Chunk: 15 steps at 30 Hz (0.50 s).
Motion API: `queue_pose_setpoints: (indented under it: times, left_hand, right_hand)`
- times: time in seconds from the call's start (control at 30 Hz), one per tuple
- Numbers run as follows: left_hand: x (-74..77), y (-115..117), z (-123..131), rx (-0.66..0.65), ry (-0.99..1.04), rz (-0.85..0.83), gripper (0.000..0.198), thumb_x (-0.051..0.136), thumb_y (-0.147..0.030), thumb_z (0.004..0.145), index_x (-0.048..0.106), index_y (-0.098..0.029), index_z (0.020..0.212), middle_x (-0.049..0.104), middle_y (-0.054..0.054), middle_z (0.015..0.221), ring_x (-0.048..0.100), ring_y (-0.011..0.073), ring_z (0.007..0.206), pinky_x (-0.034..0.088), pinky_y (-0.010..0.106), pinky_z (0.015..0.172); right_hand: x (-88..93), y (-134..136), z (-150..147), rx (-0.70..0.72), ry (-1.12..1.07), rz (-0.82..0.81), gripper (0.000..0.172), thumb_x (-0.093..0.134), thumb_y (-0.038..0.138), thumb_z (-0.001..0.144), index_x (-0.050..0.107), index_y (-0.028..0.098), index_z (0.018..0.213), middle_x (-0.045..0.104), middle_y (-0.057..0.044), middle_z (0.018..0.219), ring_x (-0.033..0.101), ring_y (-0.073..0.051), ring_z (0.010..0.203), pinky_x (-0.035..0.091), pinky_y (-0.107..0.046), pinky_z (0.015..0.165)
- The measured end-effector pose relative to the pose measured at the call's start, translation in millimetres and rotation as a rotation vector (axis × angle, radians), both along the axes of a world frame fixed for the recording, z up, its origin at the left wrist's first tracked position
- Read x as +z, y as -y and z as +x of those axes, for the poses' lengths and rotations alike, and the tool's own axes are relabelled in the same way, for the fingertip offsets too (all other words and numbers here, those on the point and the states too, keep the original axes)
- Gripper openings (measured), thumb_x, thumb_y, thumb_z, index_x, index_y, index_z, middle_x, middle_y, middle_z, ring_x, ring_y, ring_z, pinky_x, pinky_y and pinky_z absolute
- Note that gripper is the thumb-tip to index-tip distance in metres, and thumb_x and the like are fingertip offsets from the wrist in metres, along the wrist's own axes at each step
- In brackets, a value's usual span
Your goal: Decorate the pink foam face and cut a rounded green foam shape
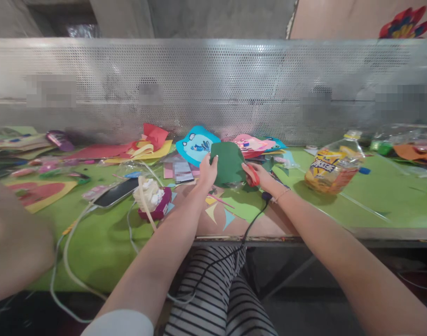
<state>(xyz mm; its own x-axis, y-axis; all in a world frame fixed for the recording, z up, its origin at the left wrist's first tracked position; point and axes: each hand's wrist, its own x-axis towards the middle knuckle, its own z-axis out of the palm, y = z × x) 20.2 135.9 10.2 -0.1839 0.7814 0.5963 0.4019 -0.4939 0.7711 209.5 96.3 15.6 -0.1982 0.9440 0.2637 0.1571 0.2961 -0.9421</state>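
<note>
Behind the green-covered tabletop (105,249) stands a metal screen (199,84) punched with small holes. A sheet of dark green paper (228,163) is held up over the tabletop between two hands: the left hand (208,172) pinches its left side, and the right hand (265,178) grips red scissors (254,175) at its right side, their blades hard to make out. For a smooth curve, it would help to keep the sheet taut and turn it into the blades. The paper looks matte and fairly stiff, with rounded upper corners; pointed scraps (229,218) lie below.
</note>
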Motion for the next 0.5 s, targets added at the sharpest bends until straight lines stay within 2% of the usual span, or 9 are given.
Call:
queue_pose_setpoints:
  times: [0.33,0.5]
  left_hand:
    - [0.5,0,1,-0.025,0.04,-0.016,0.024,0.046,-0.028,0.087,0.058,-0.013,0.103,0.066,0.011,0.104,0.06,0.022,0.096,0.043,0.031,0.084]
    - [-2.0,-5,-1,-0.031,0.106,-0.029,0.02,0.05,-0.029,0.084,0.059,-0.015,0.095,0.066,0.009,0.099,0.058,0.0218,0.095,0.042,0.032,0.086]
  right_hand:
    - [7.6,10,-3,-0.061,0.086,0.021,0.049,0.059,0.067,0.069,0.046,0.021,0.065,0.043,0.005,0.043,0.044,-0.01,0.04,0.033,-0.023,0.039]
    - [3.9,3,0,-0.083,0.018,0.064,0.049,0.062,0.066,0.066,0.043,0.021,0.061,0.043,0.004,0.046,0.04,-0.009,0.04,0.031,-0.024,0.037]
